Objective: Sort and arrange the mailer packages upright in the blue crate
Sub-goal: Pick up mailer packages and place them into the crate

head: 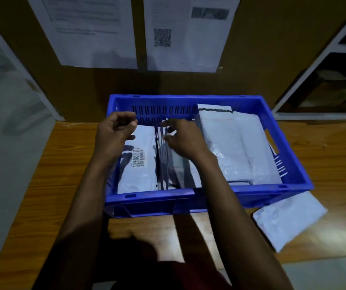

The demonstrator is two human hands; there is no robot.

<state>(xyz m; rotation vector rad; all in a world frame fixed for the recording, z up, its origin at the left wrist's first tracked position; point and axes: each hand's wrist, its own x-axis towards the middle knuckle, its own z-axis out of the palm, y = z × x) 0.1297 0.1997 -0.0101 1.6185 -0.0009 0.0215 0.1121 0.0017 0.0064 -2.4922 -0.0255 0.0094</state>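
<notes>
Several upright mailers (pixel 169 164) in the blue crate (pixel 157 197): right grip (pixel 180 139) pinches their tops, left grip (pixel 115 132) curled empty.

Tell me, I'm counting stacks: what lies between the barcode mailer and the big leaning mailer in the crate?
Head view: thin mailers stand on edge there, the right hand pinching their tops.

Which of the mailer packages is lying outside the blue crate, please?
The white mailer lying flat on the wooden table by the crate's near right corner; all the others are inside the crate.
</notes>
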